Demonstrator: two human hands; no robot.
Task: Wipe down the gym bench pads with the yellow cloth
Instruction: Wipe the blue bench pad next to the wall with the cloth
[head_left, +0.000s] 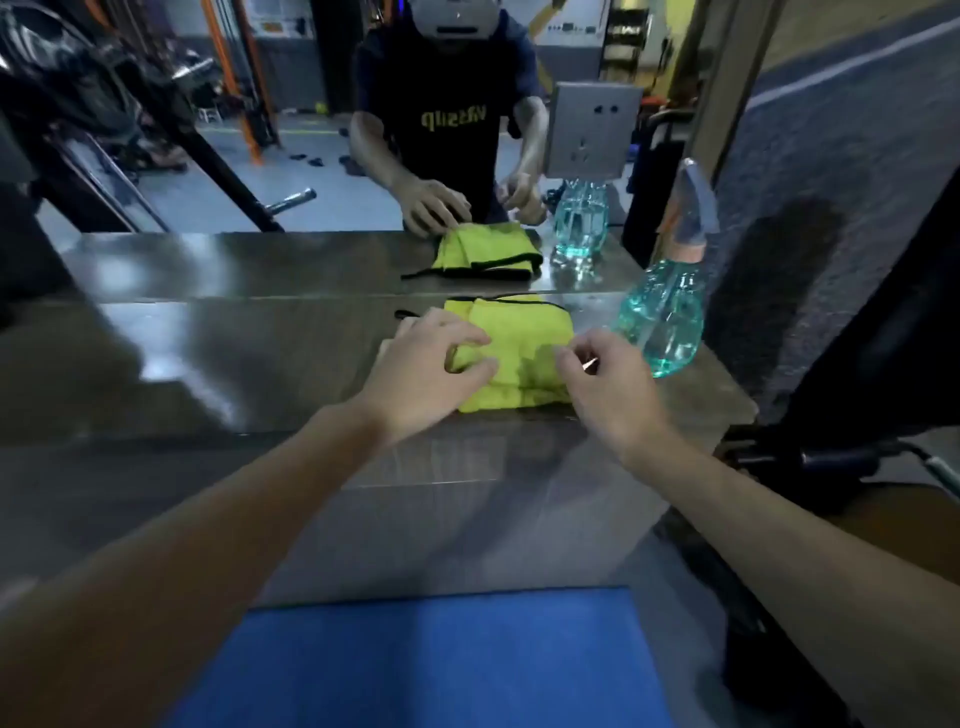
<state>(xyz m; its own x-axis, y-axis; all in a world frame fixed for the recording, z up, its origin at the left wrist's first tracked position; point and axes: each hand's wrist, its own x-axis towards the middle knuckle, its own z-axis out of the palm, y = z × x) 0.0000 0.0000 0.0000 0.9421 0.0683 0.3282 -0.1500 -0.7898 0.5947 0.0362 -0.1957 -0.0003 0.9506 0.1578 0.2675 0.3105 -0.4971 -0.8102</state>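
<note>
Here, at the outset: folded yellow cloth with black edging (519, 353) lying on the polished steel table (234, 374) before a mirror (260, 260), beside a teal plastic spray bottle (662, 317). Left grip (431, 374) curled onto the cloth's left fold; right grip (608, 384) curled at its right edge, hold impossible to tell. Blue bench pad (415, 660), judged such, in the foreground, apparently unwiped; all wiping left.

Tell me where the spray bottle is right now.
Head view: the spray bottle stands right of centre on the steel ledge, just right of the yellow cloth and beyond the right hand.
</note>
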